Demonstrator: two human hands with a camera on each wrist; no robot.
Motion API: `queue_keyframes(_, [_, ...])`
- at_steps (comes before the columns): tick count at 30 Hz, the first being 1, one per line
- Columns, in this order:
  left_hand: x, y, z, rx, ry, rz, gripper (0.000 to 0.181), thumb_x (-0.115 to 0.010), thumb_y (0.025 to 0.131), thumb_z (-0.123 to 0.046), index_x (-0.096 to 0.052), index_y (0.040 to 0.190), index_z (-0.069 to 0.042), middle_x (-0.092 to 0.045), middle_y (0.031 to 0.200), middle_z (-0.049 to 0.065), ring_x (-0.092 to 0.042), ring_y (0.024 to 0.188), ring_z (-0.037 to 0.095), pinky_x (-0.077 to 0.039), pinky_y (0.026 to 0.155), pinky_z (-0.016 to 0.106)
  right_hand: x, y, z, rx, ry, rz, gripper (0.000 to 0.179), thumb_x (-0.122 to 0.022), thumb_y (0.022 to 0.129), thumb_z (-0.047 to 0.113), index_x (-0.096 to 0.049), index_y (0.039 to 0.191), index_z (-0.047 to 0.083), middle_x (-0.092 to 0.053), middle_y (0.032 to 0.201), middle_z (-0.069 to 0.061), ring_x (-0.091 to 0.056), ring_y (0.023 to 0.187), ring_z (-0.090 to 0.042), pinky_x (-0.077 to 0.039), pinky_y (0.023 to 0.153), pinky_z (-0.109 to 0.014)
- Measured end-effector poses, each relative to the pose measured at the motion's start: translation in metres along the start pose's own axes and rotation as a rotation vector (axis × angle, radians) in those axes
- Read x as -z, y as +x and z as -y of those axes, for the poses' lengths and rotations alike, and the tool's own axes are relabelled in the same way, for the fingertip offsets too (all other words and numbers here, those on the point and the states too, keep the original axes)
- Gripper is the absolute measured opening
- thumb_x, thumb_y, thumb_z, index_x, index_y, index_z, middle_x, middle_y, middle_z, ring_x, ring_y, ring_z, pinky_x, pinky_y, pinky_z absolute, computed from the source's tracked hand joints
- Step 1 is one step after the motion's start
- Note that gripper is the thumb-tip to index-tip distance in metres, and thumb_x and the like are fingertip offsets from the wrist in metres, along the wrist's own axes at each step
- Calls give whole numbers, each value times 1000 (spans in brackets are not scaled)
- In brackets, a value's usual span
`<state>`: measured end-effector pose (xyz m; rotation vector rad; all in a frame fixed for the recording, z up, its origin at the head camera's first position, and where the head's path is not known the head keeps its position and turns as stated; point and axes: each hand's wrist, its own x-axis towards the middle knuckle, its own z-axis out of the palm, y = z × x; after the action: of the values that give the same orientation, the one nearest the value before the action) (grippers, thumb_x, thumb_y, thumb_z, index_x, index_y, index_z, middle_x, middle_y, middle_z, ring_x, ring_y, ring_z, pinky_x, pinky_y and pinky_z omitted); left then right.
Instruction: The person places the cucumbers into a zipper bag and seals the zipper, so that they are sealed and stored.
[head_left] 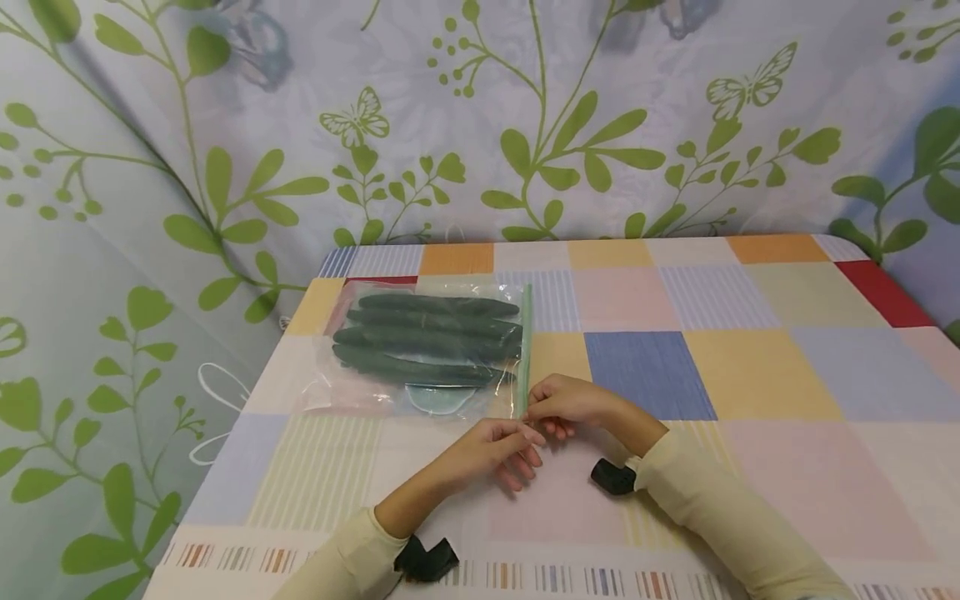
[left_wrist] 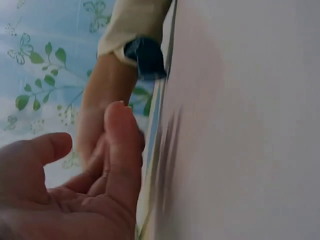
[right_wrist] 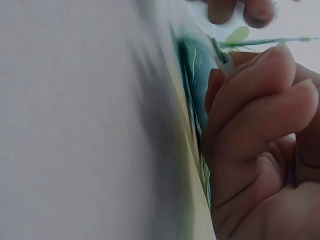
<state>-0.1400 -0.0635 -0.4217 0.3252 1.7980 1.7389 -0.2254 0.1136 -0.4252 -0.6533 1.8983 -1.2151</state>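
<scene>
A clear zip bag (head_left: 341, 398) lies flat on the table, with several long dark green cucumbers (head_left: 427, 338) side by side inside. Its green zip strip (head_left: 527, 333) runs along the right edge. At the near end of that strip, my right hand (head_left: 573, 402) pinches the corner of the bag; in the right wrist view a small pale piece (right_wrist: 227, 65) on the strip shows at its curled fingers. Just left of and nearer than this corner is my left hand (head_left: 491, 450), its thumb apart from its fingers (left_wrist: 122, 150) and nothing between them.
A patchwork cloth (head_left: 757, 367) covers the table. Behind it hangs a leaf-patterned curtain (head_left: 480, 125), which continues down the left side. Black bands (head_left: 613, 477) sit at both wrists. A white cord loop (head_left: 217, 375) hangs by the table's left edge.
</scene>
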Motion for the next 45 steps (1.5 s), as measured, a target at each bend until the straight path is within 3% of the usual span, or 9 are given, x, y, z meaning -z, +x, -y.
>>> queue_keyframes(3, [-7, 2, 5, 76, -166, 91, 44, -41, 95, -20, -44, 127, 9, -64, 94, 16, -63, 73, 10, -55, 65, 32, 2, -4, 2, 6, 26, 27, 26, -55, 85, 13, -49, 60, 8, -45, 45, 7, -42, 36, -2, -32, 36, -15])
queue_keyframes(6, [-11, 4, 9, 131, -328, 120, 49, -38, 96, -26, -38, 132, 7, -64, 91, 4, -64, 77, 11, -55, 66, 30, 4, -5, 3, 11, 43, 41, 27, -56, 86, 13, -49, 59, 10, -45, 45, 8, -42, 35, -2, -32, 36, -16])
queue_keyframes(10, [-15, 6, 10, 178, -462, 139, 55, -32, 98, -33, -32, 136, 7, -64, 89, -2, -64, 80, 11, -53, 65, 26, 10, -8, 2, 25, 63, 46, 28, -56, 86, 13, -48, 59, 11, -44, 44, 7, -41, 34, -2, -31, 35, -17])
queue_keyframes(14, [-19, 11, 12, 187, -537, 99, 58, -29, 99, -39, -31, 137, 4, -64, 89, -2, -64, 80, 9, -53, 66, 24, 16, -13, -3, 42, 98, 77, 28, -54, 86, 11, -47, 59, 11, -44, 44, 8, -40, 34, -2, -30, 35, -16])
queue_keyframes(21, [-20, 18, 16, 166, -557, -6, 52, -29, 99, -36, -42, 130, 4, -65, 84, -6, -64, 75, 5, -53, 63, 22, 18, -14, -10, 8, 159, 106, 27, -54, 85, 12, -47, 60, 11, -45, 44, 8, -40, 34, -2, -30, 34, -15])
queue_keyframes(25, [-20, 20, 15, 139, -579, -18, 37, -34, 99, -29, -56, 113, -3, -66, 80, -7, -65, 73, 4, -53, 62, 20, 19, -13, -9, -42, 158, 87, 26, -54, 83, 12, -48, 58, 10, -44, 43, 7, -41, 34, -3, -30, 34, -16])
queue_keyframes(29, [-22, 23, 13, 135, -594, -38, 29, -37, 98, -25, -60, 99, -8, -65, 77, -5, -64, 71, 4, -52, 61, 19, 22, -12, -10, -80, 160, 65, 25, -55, 82, 13, -50, 58, 9, -46, 43, 6, -43, 34, -4, -31, 34, -16])
queue_keyframes(37, [-24, 26, 13, 143, -571, -67, 29, -36, 98, -23, -58, 99, -4, -63, 76, -5, -62, 68, 3, -51, 59, 18, 28, -6, -11, -96, 207, 24, 20, -54, 84, 10, -58, 65, 7, -58, 49, 4, -55, 41, -5, -33, 36, -14])
queue_keyframes(45, [-23, 27, 13, 141, -562, -72, 30, -38, 98, -24, -57, 103, -1, -62, 76, -5, -62, 70, 3, -52, 60, 19, 32, 3, -12, -155, 293, -122, 11, -55, 84, 7, -60, 74, 4, -67, 63, -2, -64, 55, -9, -42, 43, -14])
